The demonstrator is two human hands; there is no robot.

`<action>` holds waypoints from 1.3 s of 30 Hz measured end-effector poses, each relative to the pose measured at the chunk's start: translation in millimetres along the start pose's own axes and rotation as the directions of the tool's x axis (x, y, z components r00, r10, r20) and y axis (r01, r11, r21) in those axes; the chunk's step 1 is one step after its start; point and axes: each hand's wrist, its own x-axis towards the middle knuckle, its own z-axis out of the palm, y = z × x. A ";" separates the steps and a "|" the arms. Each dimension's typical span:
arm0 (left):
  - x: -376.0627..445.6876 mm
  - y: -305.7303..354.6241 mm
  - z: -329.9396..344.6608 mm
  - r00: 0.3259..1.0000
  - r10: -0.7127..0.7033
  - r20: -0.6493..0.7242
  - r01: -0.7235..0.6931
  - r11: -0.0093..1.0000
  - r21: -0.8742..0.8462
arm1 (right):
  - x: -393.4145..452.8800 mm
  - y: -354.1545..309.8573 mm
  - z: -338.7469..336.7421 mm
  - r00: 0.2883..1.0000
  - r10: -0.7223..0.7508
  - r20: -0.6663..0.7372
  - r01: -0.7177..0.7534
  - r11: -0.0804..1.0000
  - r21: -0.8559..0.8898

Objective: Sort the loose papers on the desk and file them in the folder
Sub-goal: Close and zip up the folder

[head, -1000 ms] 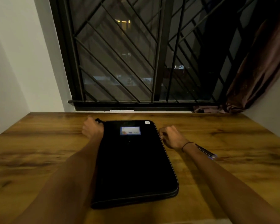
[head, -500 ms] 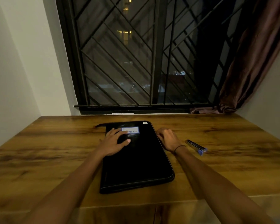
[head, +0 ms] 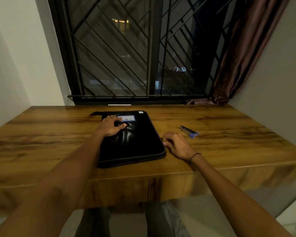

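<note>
I see the black folder lying zipped shut at the centre of the frame on the desk; my left hand presses flat on its upper part, fingers spread; my right hand sits at its lower right edge, fingers curled, though whether they pinch the zip I cannot tell; no loose papers show, so I judge filing either done or unstarted.

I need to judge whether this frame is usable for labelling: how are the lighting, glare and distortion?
Head view: dim, warm indoor light, night outside the window; a glare patch on the black folder beside the left hand; wide-angle lens bows the desk edges; the right hand and stapler are soft but readable.
</note>
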 end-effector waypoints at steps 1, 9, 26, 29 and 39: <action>-0.5 -0.5 0.1 1.000 0.003 -0.007 -0.003 1.000 -0.004 | -9.3 -3.3 -2.5 1.000 0.002 0.005 -0.002 1.000 0.007; -1.9 -5.0 0.9 1.000 -0.007 -0.018 0.006 0.998 -0.063 | -67.3 -31.6 6.0 0.998 0.059 -0.033 -0.055 0.990 0.128; 7.0 -14.4 7.6 0.995 -0.061 -0.073 0.050 0.987 -0.151 | -43.5 -133.6 93.6 0.981 0.055 -0.184 -0.031 0.991 0.129; 7.4 -14.9 8.9 0.995 -0.050 -0.086 0.035 0.986 -0.164 | -33.8 -156.2 110.6 0.983 0.033 -0.181 -0.010 0.992 0.127; 0.9 -13.6 5.8 0.997 -0.032 -0.073 0.018 0.983 -0.184 | -23.3 -177.9 132.0 0.980 -0.011 -0.198 0.030 0.995 0.091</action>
